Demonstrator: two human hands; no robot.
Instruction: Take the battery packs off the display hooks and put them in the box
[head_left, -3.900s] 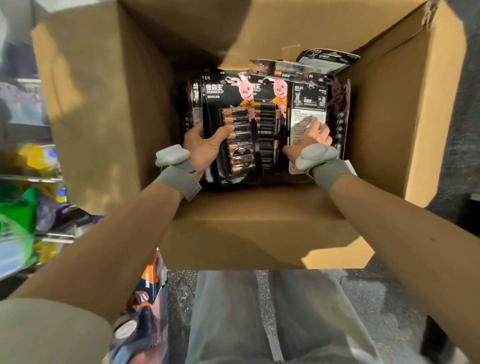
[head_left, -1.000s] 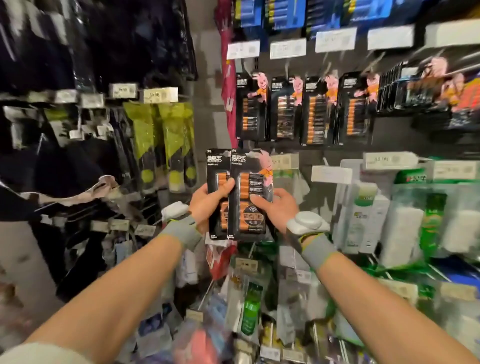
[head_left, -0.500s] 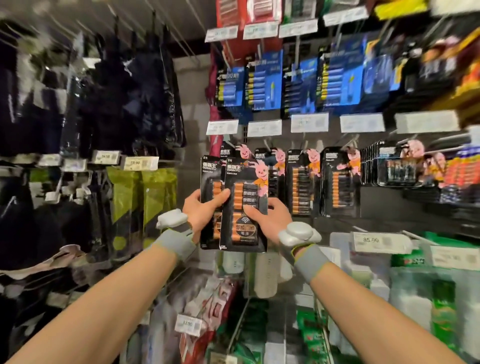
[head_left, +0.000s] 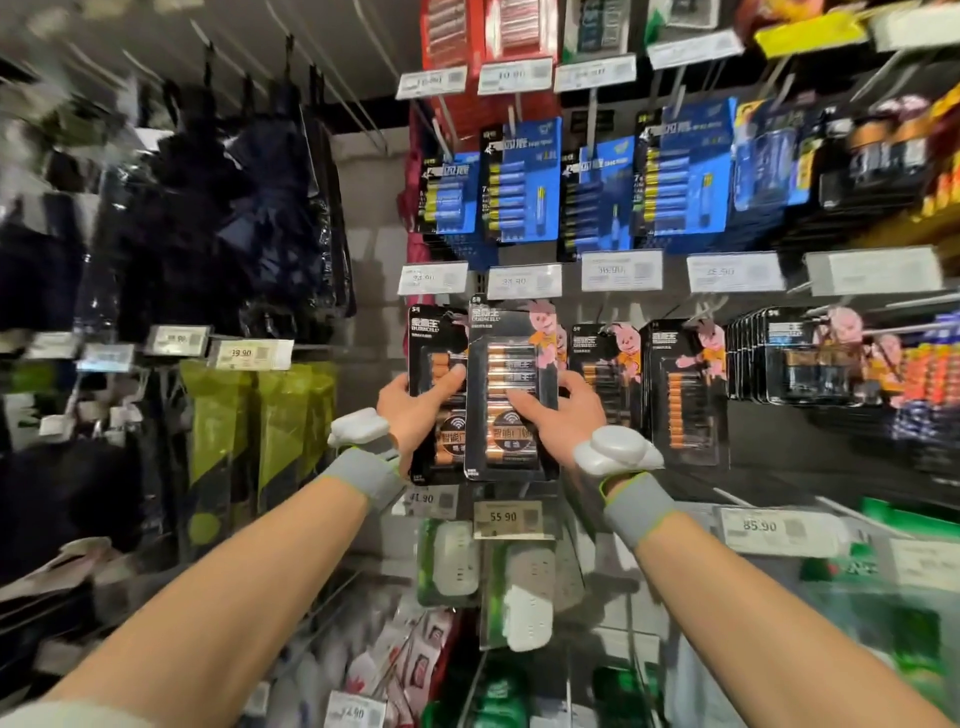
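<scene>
Head view: what is gripped by the left hand (head_left: 415, 410)?
— A black battery pack (head_left: 434, 332) is held upright by its left edge. The thumb is laid across its front, over the orange cells; the remaining fingers are hidden behind the card.

And by the right hand (head_left: 569, 410)?
— A second battery pack (head_left: 511, 358) is clamped there, also upright. The thumb is pressed on its front near the middle, and the fingers (head_left: 574, 387) are curled round its right edge.

How are the two packs placed against each other?
— They are held side by side between the hands, with the second pack's left edge overlapping the first pack's right edge.

Where are they held relative to the display?
— They are raised in front of the wall, just below a row of price tags (head_left: 524, 280). Whether either is threaded on a hook cannot be told. More black packs (head_left: 683, 384) are hung just to the right, and blue battery packs (head_left: 522, 182) are hung in the row above.

Is anything worn on the arms?
— Grey wristbands (head_left: 366, 473) are seen on both wrists, each with a white device (head_left: 615, 449) fixed above it.
</scene>
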